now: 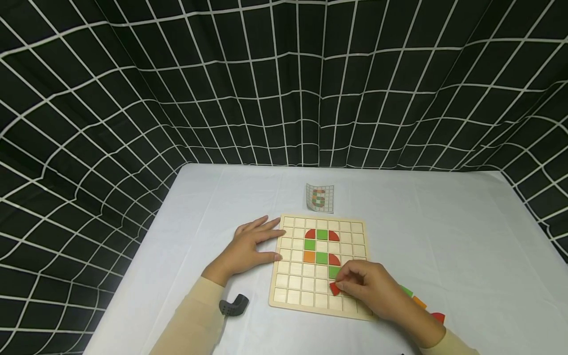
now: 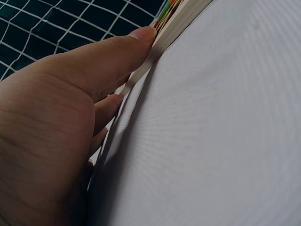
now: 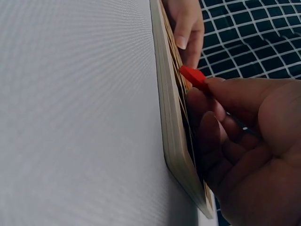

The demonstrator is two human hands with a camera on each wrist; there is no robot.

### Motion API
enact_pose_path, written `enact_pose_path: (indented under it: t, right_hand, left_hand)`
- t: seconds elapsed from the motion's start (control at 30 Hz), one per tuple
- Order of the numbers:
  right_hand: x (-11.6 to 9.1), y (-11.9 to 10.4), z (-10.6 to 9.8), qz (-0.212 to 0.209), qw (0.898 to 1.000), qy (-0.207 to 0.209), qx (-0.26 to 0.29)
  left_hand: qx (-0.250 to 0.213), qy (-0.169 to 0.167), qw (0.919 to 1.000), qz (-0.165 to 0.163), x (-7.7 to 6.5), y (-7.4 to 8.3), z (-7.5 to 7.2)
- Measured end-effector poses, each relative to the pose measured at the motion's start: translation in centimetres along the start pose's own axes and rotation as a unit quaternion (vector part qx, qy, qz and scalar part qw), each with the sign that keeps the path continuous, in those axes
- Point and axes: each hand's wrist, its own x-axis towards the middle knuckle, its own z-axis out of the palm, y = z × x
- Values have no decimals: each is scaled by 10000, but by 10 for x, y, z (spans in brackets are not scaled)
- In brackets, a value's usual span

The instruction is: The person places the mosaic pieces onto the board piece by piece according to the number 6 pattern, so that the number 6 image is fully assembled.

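Right hand [image 1: 370, 286] curls over the board [image 1: 294, 295], pinching a red tile [image 1: 335, 289].

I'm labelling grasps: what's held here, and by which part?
The right hand pinches a red piece by one end, leaving the other exposed. The left hand rests at the left edge of the board, gripping nothing.

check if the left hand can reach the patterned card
Probably yes: the patterned card sits just beyond the far edge of the board, and nothing stands between it and the left hand.
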Motion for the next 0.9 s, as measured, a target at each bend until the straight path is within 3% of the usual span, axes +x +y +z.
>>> enact_pose_path:
  t: [0.4, 0.53, 0.9]
  right_hand:
    - [-2, -3, 4, 238, 9992, 289, -171]
    - [-3, -4, 5, 389, 9983, 278, -343]
    - [-3, -3, 1, 162, 9995, -45, -269]
  left_hand:
    - [-48, 13, 10000, -8, -1, 1, 0]
    - [-55, 2, 10000, -23, -1, 1, 0]
    - [-65, 10, 10000, 32, 0, 0, 0]
